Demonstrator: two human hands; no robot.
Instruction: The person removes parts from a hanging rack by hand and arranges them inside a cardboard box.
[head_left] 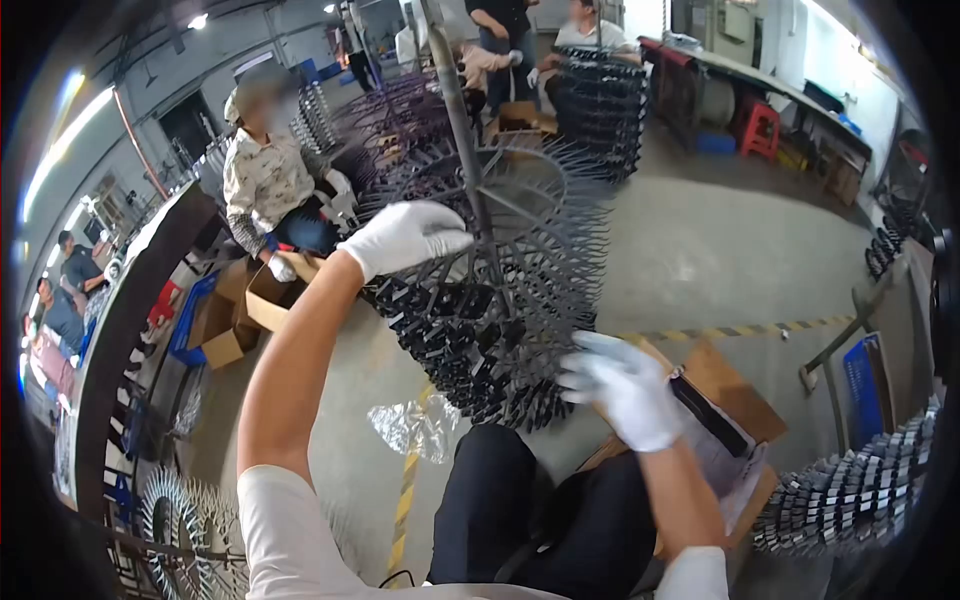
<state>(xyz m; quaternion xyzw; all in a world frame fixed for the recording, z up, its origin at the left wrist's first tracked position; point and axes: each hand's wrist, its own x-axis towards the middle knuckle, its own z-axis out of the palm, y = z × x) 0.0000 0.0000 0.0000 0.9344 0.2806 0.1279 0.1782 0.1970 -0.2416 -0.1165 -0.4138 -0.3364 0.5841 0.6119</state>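
Spiked rack is standing upright ahead, my left hand half-curled high, hold unclear, right hand lower, spread, seemingly empty.

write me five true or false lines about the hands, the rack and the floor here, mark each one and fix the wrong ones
1. The wearer's left hand and right hand both have white gloves on. True.
2. The left hand is lower in the picture than the right. False: it is higher, over the upper part of the spiky rack.
3. A crumpled sheet of clear plastic lies on the floor. True.
4. The floor tape is plain red. False: the tape has yellow and dark stripes.
5. The red stool stands between the wearer's knees. False: the stool is far off, by the long bench at upper right.
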